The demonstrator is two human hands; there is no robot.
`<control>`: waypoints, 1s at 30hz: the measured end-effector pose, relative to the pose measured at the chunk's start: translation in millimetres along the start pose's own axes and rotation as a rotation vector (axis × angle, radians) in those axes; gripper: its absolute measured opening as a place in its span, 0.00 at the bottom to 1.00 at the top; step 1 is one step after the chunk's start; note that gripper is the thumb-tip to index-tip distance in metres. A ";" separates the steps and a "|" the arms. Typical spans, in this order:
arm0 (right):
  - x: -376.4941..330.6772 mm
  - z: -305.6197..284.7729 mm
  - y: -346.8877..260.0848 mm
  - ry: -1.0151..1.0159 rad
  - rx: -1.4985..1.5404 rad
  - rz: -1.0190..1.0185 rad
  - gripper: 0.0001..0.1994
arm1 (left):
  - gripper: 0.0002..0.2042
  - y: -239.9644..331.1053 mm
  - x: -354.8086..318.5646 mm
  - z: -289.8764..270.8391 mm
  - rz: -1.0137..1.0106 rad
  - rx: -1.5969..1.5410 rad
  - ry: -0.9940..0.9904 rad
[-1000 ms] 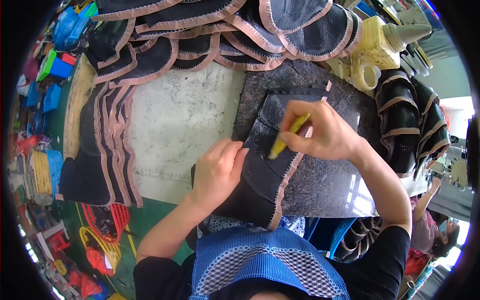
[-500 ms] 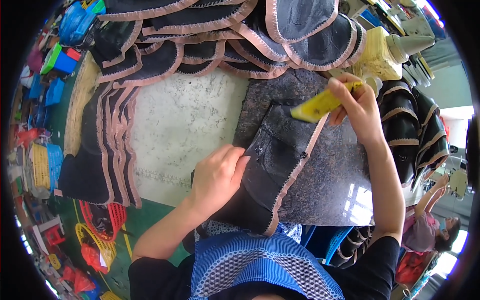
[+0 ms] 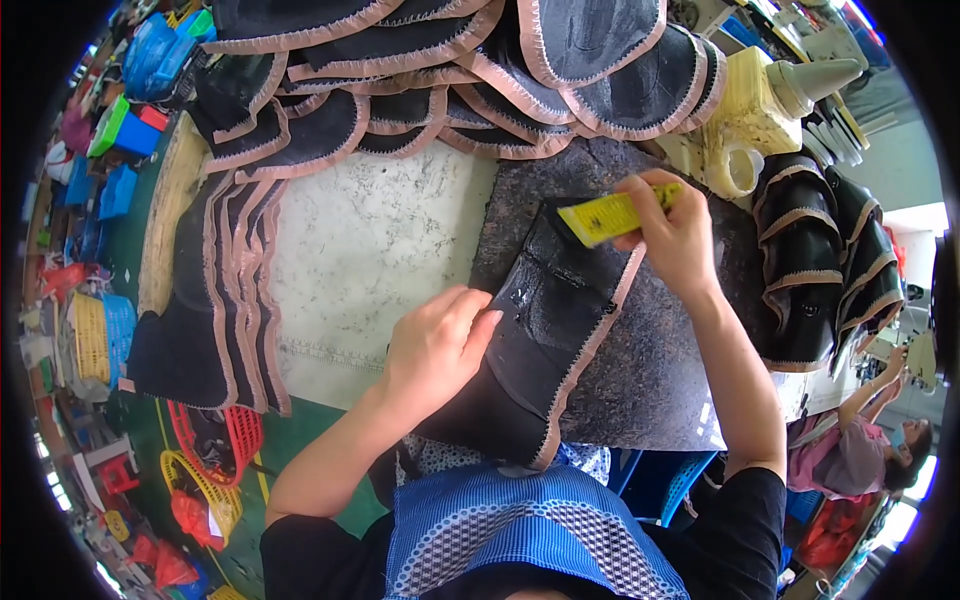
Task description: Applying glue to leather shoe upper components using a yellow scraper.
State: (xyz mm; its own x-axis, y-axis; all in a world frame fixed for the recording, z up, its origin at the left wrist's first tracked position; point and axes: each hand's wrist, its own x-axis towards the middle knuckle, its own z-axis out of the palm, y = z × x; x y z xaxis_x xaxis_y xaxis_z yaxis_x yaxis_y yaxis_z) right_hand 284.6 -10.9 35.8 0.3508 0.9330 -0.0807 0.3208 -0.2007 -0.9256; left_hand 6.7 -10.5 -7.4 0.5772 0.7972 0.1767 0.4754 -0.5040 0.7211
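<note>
At left, pink-edged black pieces (image 3: pixel 185 330) overlap. Your left hand (image 3: pixel 440 335), fingers curled, touches the left edge of a black panel (image 3: pixel 545 325); whether it pinches cannot be told. The panel lies on a speckled slab (image 3: pixel 650 390); over its far end, a yellow strip (image 3: pixel 603 217) is gripped between your right hand's (image 3: pixel 675 235) thumb and fingers.

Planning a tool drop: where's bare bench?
White surface, between the left stack of pink-edged pieces and the left hand. Smaller: dark slab, between the held piece and right forearm. Crowded: far side, with overlapping pieces and a yellow container.
</note>
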 end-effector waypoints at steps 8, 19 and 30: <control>-34.4 -149.4 -5.3 0.470 -0.075 -0.155 0.17 | 0.07 10.9 18.5 -15.0 -0.124 -0.200 -0.106; 37.5 -166.8 53.8 0.401 -0.129 -0.163 0.13 | 0.12 8.9 57.0 1.5 -0.155 -0.249 -0.131; -63.7 -111.3 7.8 0.005 0.563 0.176 0.18 | 0.16 -29.4 -62.2 -66.2 -0.819 -0.632 -0.223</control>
State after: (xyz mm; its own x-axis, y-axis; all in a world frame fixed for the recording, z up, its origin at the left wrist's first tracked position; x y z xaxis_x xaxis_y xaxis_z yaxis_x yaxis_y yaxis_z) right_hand 362.7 -105.2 74.9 0.3611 0.8983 -0.2502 -0.2581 -0.1615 -0.9525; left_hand -87.1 -23.3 4.8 0.3757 0.7043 -0.6023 0.3797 0.4759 0.7933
